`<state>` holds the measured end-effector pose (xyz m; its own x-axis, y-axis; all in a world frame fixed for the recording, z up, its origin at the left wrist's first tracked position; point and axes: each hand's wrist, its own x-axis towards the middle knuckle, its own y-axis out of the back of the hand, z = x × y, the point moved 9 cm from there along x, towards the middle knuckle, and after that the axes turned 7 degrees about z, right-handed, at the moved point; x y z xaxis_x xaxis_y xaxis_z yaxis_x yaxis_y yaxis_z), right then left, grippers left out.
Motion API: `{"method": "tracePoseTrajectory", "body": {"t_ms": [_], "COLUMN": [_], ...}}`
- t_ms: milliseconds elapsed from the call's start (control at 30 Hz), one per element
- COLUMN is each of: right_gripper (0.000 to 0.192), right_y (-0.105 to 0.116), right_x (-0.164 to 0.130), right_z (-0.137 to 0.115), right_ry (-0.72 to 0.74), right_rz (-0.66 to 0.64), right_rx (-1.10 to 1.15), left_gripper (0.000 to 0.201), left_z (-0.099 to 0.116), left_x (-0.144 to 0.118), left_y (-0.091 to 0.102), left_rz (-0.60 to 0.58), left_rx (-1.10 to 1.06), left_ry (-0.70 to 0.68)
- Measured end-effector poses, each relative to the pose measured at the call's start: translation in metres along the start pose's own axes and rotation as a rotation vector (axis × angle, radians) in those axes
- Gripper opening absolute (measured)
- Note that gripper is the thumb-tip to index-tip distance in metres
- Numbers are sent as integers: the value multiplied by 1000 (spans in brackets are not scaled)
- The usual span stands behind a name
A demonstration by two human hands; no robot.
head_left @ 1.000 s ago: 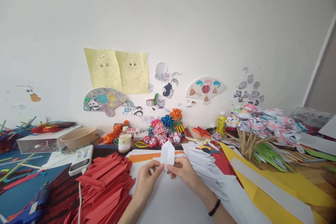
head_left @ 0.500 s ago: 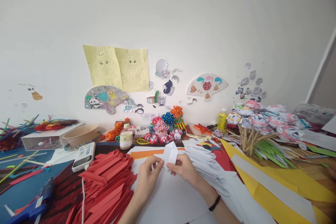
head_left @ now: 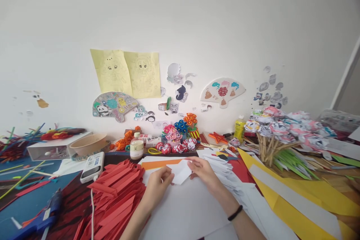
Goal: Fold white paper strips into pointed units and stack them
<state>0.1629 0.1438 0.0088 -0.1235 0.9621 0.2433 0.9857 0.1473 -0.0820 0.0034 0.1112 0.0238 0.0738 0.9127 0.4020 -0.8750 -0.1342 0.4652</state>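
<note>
A small folded piece of white paper (head_left: 180,172) is held up between my two hands. My left hand (head_left: 159,184) pinches its left edge between thumb and fingers. At the upper right corner, my right hand (head_left: 201,172) grips the same piece, with a black band around that wrist. Beneath them lies a large white sheet (head_left: 185,210). Left of my left forearm is a heap of folded red paper strips (head_left: 118,198). A pile of folded white paper pieces (head_left: 222,172) lies just beyond my right hand.
A blue glue gun (head_left: 46,215) and a white device with a cable (head_left: 92,167) are at left. A small bottle (head_left: 137,148) stands behind the red strips. Paper flowers on sticks (head_left: 281,129) and yellow paper (head_left: 306,195) take up the right side.
The folded white paper has turned from upright to lying more sideways. My right hand has moved up and right to its upper corner; my left hand stays near its place.
</note>
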Motion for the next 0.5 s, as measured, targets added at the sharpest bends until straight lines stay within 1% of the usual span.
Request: {"method": "tracePoseTrajectory", "body": {"t_ms": [67, 133, 267, 333, 400, 467, 500], "right_gripper": [45, 43, 37, 34, 28, 19, 14], "right_y": [7, 11, 13, 12, 13, 17, 19], "right_x": [2, 4, 3, -2, -12, -24, -30], "right_z": [2, 10, 20, 21, 20, 17, 15], "right_ry": [-5, -29, -31, -38, -39, 1, 31], "right_rz": [29, 41, 55, 13, -26, -40, -38], "right_rx": [-46, -102, -199, -227, -297, -429, -508], "left_gripper": [26, 28, 27, 25, 20, 14, 12], "left_z": [-4, -6, -7, -9, -11, -11, -9], "left_x": [2, 3, 4, 2, -3, -10, -14], "left_y": [3, 4, 2, -3, -11, -20, -24], "left_rz": [-8, -5, -23, -51, -110, -165, -172], "left_rx": [29, 34, 2, 19, 76, 147, 181], "left_ry": [8, 7, 1, 20, 25, -5, -34]}}
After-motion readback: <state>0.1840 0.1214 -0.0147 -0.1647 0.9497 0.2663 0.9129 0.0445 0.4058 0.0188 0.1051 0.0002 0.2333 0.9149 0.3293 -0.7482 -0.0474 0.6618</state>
